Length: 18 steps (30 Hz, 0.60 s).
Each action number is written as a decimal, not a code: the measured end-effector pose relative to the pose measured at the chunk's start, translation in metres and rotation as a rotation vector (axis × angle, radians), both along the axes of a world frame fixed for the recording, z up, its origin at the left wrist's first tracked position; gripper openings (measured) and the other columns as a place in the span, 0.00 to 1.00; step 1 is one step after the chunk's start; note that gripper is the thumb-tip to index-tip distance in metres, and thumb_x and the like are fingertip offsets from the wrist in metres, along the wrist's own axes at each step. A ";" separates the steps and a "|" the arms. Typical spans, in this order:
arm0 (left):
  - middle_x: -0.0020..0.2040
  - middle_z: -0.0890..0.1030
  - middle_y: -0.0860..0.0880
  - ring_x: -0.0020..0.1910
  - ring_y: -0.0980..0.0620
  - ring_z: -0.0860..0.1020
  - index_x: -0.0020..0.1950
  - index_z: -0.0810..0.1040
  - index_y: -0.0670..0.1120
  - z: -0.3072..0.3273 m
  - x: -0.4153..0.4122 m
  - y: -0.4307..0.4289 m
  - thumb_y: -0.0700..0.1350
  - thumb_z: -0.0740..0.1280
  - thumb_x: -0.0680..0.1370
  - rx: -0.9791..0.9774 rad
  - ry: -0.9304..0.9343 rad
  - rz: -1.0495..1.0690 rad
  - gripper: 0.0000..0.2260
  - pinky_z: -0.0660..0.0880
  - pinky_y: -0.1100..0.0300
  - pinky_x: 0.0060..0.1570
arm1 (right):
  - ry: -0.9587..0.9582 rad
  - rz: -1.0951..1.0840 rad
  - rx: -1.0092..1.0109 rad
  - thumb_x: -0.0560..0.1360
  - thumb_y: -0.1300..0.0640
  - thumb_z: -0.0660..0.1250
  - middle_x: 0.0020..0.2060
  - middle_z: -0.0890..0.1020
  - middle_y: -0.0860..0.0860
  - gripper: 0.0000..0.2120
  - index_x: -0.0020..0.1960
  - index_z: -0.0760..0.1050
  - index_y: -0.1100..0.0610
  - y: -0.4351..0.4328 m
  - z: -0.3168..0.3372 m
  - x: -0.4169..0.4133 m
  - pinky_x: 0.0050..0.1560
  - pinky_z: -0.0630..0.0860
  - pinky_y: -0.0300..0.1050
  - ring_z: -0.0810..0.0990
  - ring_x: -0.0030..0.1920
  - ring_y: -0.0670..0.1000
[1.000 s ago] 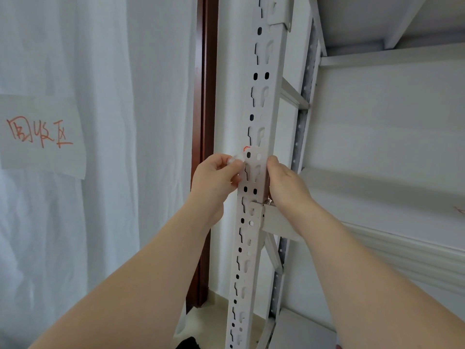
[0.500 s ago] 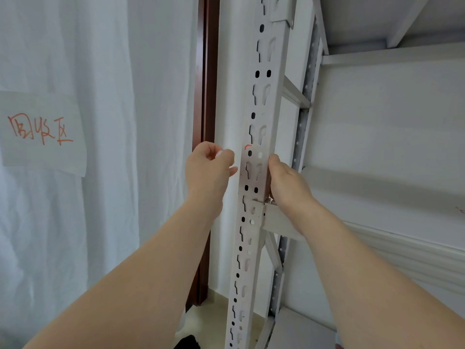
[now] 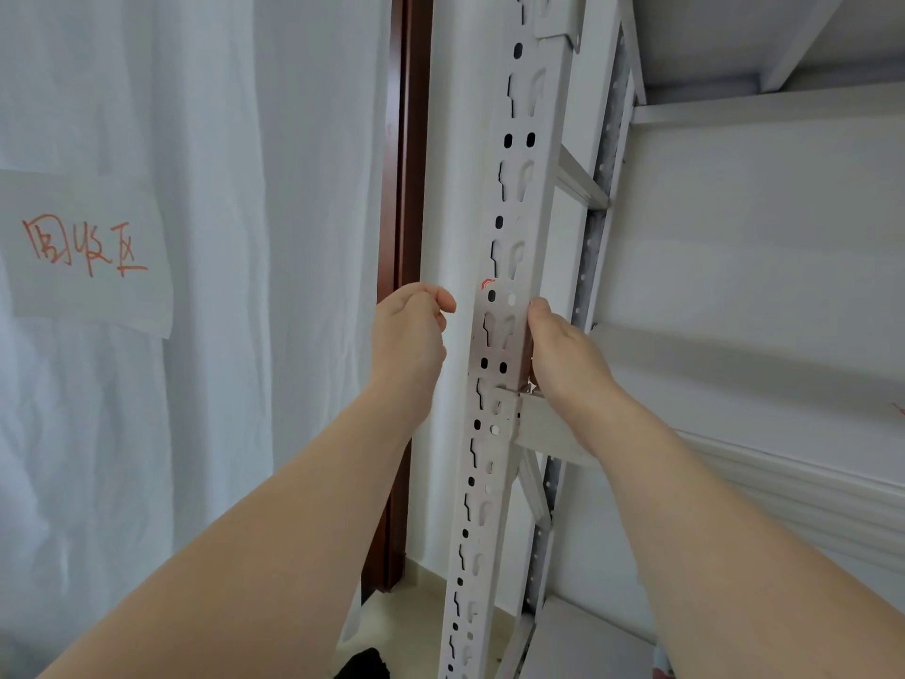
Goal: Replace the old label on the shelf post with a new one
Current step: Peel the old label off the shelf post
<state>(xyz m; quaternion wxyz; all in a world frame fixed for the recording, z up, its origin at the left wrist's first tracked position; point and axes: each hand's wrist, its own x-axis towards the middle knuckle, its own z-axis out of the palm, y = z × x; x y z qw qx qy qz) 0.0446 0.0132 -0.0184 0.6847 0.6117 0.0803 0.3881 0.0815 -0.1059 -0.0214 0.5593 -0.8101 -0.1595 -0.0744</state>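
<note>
The white slotted shelf post (image 3: 509, 227) runs up the middle of the view. A small red scrap (image 3: 487, 284) sticks to its left edge beside a hole. My left hand (image 3: 411, 335) hovers just left of the post, apart from it, fingers pinched shut; the peeled old label is hidden inside them. My right hand (image 3: 563, 355) grips the post's right edge just above a cross beam (image 3: 548, 431), thumb on the front face. No new label is in view.
A white curtain (image 3: 220, 286) hangs at the left with a paper sign (image 3: 88, 252) in red writing. A dark wooden door frame (image 3: 409, 188) stands behind the post. White shelf boards (image 3: 764, 374) lie to the right.
My left hand had a whitish label pinched at the post's left edge; it has pulled away to the left with fingers closed. The right hand has stayed on the post.
</note>
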 end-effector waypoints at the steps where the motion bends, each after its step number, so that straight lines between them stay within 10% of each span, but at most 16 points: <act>1: 0.27 0.64 0.51 0.27 0.53 0.62 0.34 0.75 0.46 0.000 0.000 0.000 0.34 0.53 0.71 0.038 0.012 0.010 0.14 0.62 0.59 0.32 | 0.003 -0.002 0.001 0.81 0.41 0.46 0.34 0.69 0.46 0.21 0.35 0.64 0.49 0.000 0.000 0.000 0.58 0.69 0.55 0.69 0.46 0.55; 13: 0.28 0.57 0.50 0.28 0.53 0.54 0.31 0.58 0.39 0.003 0.000 -0.006 0.39 0.54 0.75 0.298 -0.069 0.100 0.13 0.52 0.58 0.28 | 0.011 0.004 0.029 0.81 0.41 0.46 0.33 0.69 0.46 0.21 0.33 0.63 0.49 0.001 -0.001 0.002 0.56 0.68 0.53 0.68 0.45 0.56; 18: 0.32 0.73 0.54 0.31 0.57 0.70 0.46 0.76 0.49 0.001 0.008 -0.002 0.42 0.53 0.81 0.392 -0.036 0.149 0.12 0.66 0.64 0.34 | 0.003 0.014 0.023 0.80 0.40 0.46 0.35 0.70 0.46 0.21 0.35 0.66 0.48 0.000 -0.002 0.003 0.66 0.70 0.59 0.70 0.46 0.55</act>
